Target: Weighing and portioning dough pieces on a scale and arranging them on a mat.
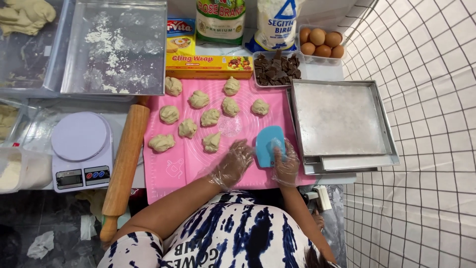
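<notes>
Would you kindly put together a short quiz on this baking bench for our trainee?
1. How many dough pieces lie on the pink mat?
2. True or false: the right hand holds the wooden rolling pin.
3. What sits just left of the rolling pin? A) a kettle B) a kitchen scale C) a blender
Key: 1) ten; 2) false, it holds the blue scraper; 3) B.

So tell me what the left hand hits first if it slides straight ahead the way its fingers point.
Probably the nearest dough ball, just beyond the left hand on the pink mat; the line may pass slightly right of it.
</notes>
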